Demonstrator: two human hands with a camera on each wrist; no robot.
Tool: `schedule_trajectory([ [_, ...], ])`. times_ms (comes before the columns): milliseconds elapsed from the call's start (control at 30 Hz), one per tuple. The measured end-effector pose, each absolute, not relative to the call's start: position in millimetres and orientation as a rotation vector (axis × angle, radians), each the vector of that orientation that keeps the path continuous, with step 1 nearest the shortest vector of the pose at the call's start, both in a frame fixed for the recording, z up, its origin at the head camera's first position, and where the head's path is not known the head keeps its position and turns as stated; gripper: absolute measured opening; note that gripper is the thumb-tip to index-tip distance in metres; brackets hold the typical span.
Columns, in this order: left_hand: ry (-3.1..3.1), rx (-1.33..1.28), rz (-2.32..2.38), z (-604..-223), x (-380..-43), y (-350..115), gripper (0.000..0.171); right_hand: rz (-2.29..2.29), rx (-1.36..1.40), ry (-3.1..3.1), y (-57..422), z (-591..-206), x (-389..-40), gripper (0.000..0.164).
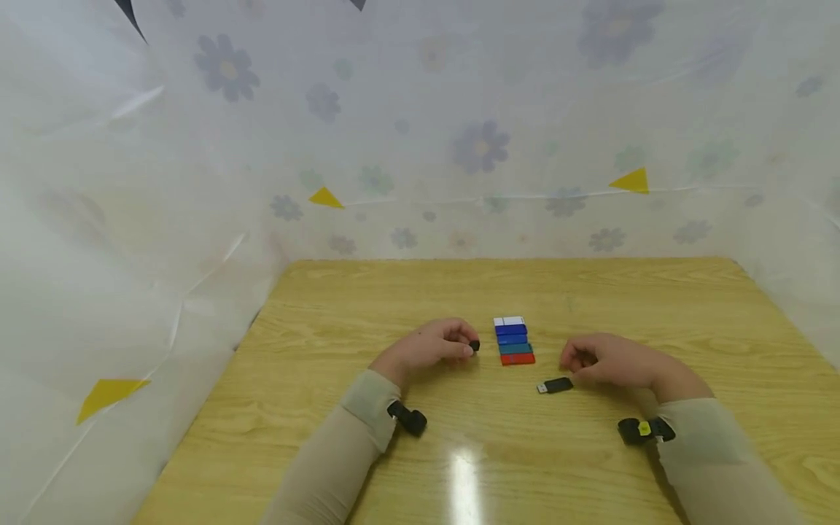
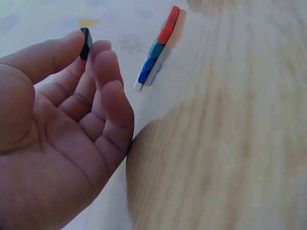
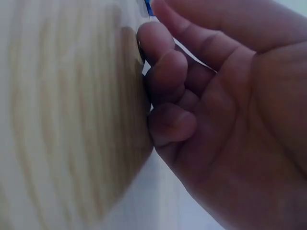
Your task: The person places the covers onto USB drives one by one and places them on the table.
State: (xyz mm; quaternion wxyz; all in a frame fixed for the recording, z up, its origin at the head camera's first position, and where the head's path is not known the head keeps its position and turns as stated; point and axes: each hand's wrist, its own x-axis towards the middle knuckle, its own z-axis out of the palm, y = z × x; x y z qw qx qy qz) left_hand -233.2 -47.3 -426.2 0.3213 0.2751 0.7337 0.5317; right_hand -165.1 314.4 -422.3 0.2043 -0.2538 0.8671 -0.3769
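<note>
My left hand (image 1: 433, 344) pinches a small black cap (image 2: 85, 44) between thumb and fingers, held up off the table, left of the row of sticks. A black USB flash drive (image 1: 555, 385) lies on the table with its metal plug bare and pointing left. My right hand (image 1: 613, 361) is beside the drive's right end, thumb tip close to it. Its fingers curl loosely and rest by the tabletop in the right wrist view; nothing shows between them. Between the hands, several flat sticks lie side by side in a column, from a white one (image 1: 509, 321) to a red one (image 1: 518, 359).
The wooden table (image 1: 367, 306) ends at a back edge before a flower-patterned plastic sheet (image 1: 420, 131). More sheeting hangs at the sides, with yellow patches (image 1: 111, 397). Black cameras are strapped on both wrists, such as the left wrist camera (image 1: 408, 418).
</note>
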Motion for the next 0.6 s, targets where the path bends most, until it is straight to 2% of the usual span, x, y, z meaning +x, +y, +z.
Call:
schedule_trajectory([
  [267,1.942,0.757,1.387,-421,-233,-47,0.021,-0.985,-0.739,2.397,306,-418,-161,0.026],
  [600,1.950,0.747,1.417,-423,-232,-46,0.020,-1.009,-0.734,2.409,300,-418,-160,0.015],
])
